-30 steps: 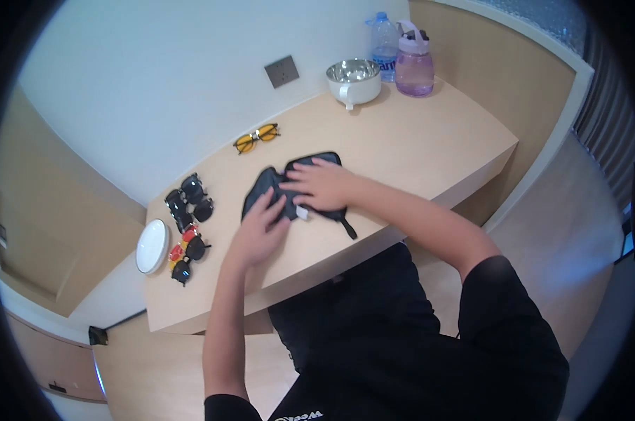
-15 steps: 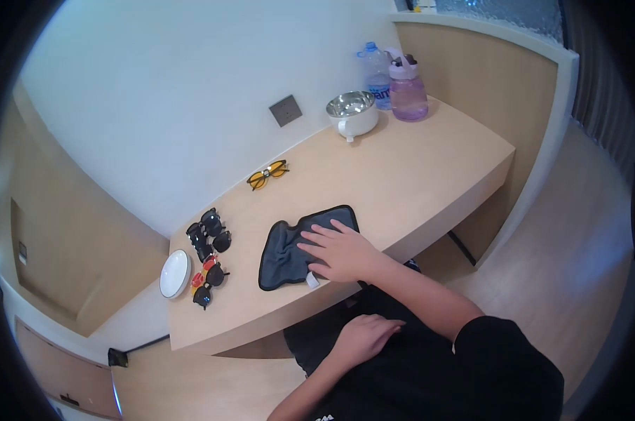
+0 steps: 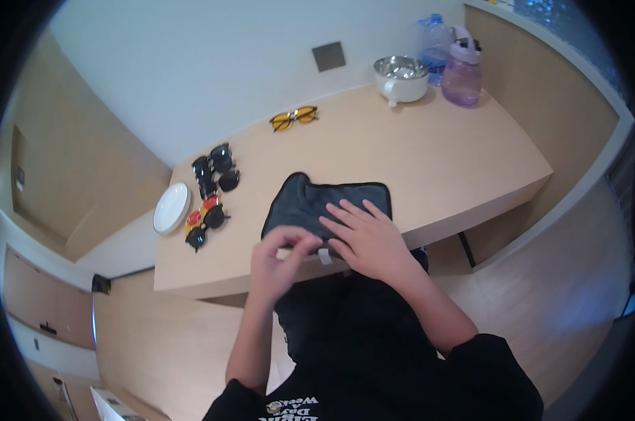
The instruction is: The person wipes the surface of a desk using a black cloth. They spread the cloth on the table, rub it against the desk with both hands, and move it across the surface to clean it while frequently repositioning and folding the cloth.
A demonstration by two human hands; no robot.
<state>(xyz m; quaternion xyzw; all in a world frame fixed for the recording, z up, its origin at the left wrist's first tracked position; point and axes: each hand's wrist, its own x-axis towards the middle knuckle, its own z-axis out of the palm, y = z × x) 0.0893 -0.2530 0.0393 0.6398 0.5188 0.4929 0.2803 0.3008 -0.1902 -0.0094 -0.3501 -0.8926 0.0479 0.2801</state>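
A dark grey cloth (image 3: 310,198) with black edging lies near the table's front edge, slightly rumpled, a small white tag (image 3: 324,256) at its near side. My right hand (image 3: 365,237) rests flat on the cloth's right part, fingers spread and open. Over the near left part of the cloth is my left hand (image 3: 275,263), its fingers curled and the thumb and fingertips brought together in a pinch beside the tag. Whether cloth is caught between those fingertips cannot be made out.
Left on the table (image 3: 464,161) are black sunglasses (image 3: 215,170), red-and-yellow sunglasses (image 3: 206,221) and a white oval dish (image 3: 171,208). Yellow-lensed glasses (image 3: 294,119) lie near the wall. A white-handled steel bowl (image 3: 401,81), a clear bottle (image 3: 435,52) and a purple bottle (image 3: 462,77) stand far right.
My left hand has risen from my lap to the cloth's near edge and curled into a pinch. The cloth lies flatter under my right hand. The whole view has shifted.
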